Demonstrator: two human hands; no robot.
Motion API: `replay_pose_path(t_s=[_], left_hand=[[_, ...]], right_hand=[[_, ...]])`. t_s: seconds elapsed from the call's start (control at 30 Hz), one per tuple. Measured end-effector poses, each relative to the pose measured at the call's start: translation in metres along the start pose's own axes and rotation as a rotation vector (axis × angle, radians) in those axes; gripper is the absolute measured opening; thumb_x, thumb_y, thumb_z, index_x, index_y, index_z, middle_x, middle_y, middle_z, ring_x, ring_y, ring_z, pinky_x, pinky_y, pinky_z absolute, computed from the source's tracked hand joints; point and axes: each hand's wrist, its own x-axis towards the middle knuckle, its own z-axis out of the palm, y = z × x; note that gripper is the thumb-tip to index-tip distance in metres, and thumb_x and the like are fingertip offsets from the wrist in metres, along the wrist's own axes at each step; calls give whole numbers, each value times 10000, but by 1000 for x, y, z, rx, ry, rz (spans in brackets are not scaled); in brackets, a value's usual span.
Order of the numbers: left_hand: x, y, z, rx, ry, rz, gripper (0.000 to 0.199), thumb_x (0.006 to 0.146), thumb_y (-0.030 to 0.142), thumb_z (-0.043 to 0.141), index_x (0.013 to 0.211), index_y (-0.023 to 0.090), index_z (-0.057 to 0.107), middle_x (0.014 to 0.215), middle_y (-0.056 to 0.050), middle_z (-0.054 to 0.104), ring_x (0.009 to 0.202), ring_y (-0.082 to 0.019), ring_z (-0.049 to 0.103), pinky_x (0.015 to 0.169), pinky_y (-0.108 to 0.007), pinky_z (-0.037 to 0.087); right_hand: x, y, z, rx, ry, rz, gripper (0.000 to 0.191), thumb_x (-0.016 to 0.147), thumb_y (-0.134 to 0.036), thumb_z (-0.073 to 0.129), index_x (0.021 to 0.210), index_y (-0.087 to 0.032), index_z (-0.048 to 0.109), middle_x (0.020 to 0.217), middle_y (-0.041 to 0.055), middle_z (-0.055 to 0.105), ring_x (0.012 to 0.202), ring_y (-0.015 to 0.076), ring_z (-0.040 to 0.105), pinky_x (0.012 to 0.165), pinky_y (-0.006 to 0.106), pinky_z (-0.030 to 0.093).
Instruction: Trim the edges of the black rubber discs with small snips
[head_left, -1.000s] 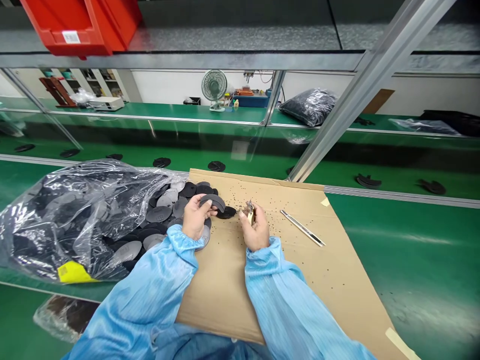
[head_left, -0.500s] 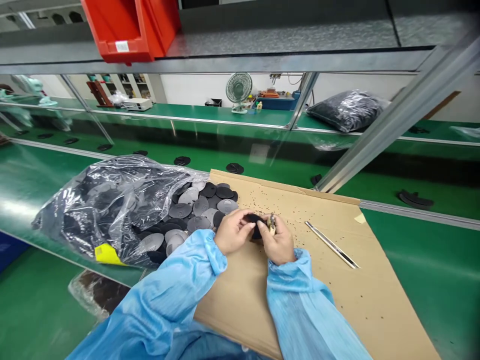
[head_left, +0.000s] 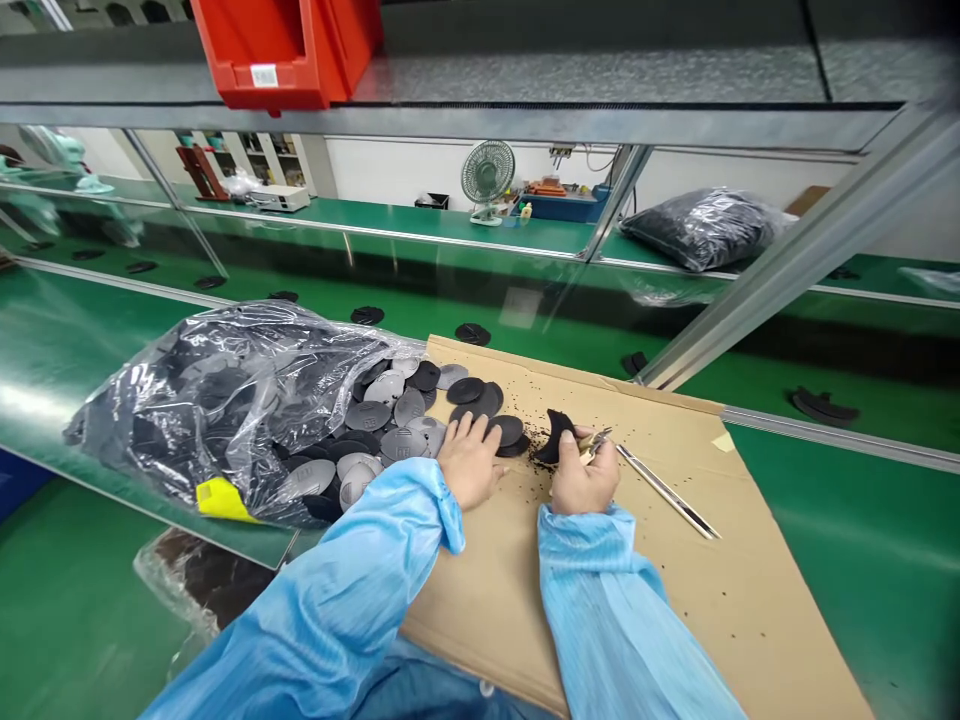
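Observation:
My left hand (head_left: pixel 471 462) lies with fingers spread at the edge of a pile of flat round discs (head_left: pixel 405 445), some black, some grey. Its fingertips touch discs at the right side of the pile. My right hand (head_left: pixel 586 482) is closed, pinching a black crescent-shaped piece (head_left: pixel 555 437) over the cardboard. A small pair of nippers (head_left: pixel 598 441) with metal jaws and a pale handle also sits in that hand; the palm covers part of it. Black crumbs lie scattered around the crescent piece.
A clear plastic bag (head_left: pixel 225 400) of discs with a yellow label lies at the left. The cardboard sheet (head_left: pixel 510 600) bears a slim knife-like tool (head_left: pixel 667 490). A metal post (head_left: pixel 772 230) and an overhead shelf with a red bin (head_left: pixel 289 60) stand close ahead.
My hands have moved apart. The left one has let go of the black piece and gone onto the discs; the right has shifted slightly rightward, keeping the black piece and nippers. Several discs now lie farther right.

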Motion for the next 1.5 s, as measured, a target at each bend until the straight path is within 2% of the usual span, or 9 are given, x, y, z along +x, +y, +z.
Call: replay_pose_path(t_s=[0.2,0.33,0.63,0.87,0.97,1.07,1.27,1.43,1.5], left_hand=[[-1,7,5,-80,13,200,326,825,201,554,1145,187,618,1207,-95,614,1167,-282,481,1023,-444,384],[1,4,6,-145,-1,310,324,820,98,504,1101,193,637,1067,-68,659,1041,-217,536,945,-366,453],[0,11,1,-118,26,304,333,835,121,486,1124,204,629,1101,-89,619,1071,-222,552,965,-393,454],[-5,20,-11,-193,127,238,355,914,359,457,1175,139,556,1105,-113,618,1030,-227,582,911,-361,487],[-4,19,-12,-216,153,165,367,918,370,440,1194,146,534,1085,-110,621,1001,-229,599,858,-355,510],[-1,16,-12,-250,146,215,346,910,337,457,1192,154,541,1096,-107,627,1003,-222,603,862,-346,512],[-14,15,-4,-317,187,320,303,917,330,447,1127,167,593,1138,-108,643,1072,-215,592,960,-360,469],[4,-5,10,-154,200,389,399,903,436,433,1106,134,595,1120,-127,647,1058,-262,593,945,-390,455],[6,-7,12,-122,206,412,423,895,471,413,1087,141,596,1112,-123,645,1059,-272,591,948,-393,449]], right_hand=[[1,0,-1,-8,21,43,288,762,-417,610,875,-153,583,741,11,550,657,143,509,650,273,424],[2,-2,-1,-20,36,29,287,751,-415,606,869,-155,579,743,7,555,664,143,515,661,274,435],[1,-13,0,28,55,-38,245,714,-320,645,883,-147,607,748,-1,557,646,136,509,652,279,438],[-4,-23,-7,-28,-198,-187,303,729,-385,664,904,-142,620,728,12,571,607,136,501,601,272,427],[-1,-26,-9,-132,-367,-165,344,723,-450,642,889,-150,619,715,26,596,609,160,529,598,291,445],[7,-32,-16,-223,-467,-116,351,718,-479,635,876,-166,620,717,29,609,647,183,549,633,311,458],[12,-58,-79,-69,-481,132,349,702,-410,634,962,-184,582,892,40,624,830,201,568,758,321,473],[14,-51,-153,-59,-719,584,198,654,-210,671,821,-175,570,645,-36,555,522,101,491,501,214,416],[13,-47,-184,-77,-725,742,181,645,-161,687,794,-162,584,618,-35,569,494,96,499,467,200,415]])
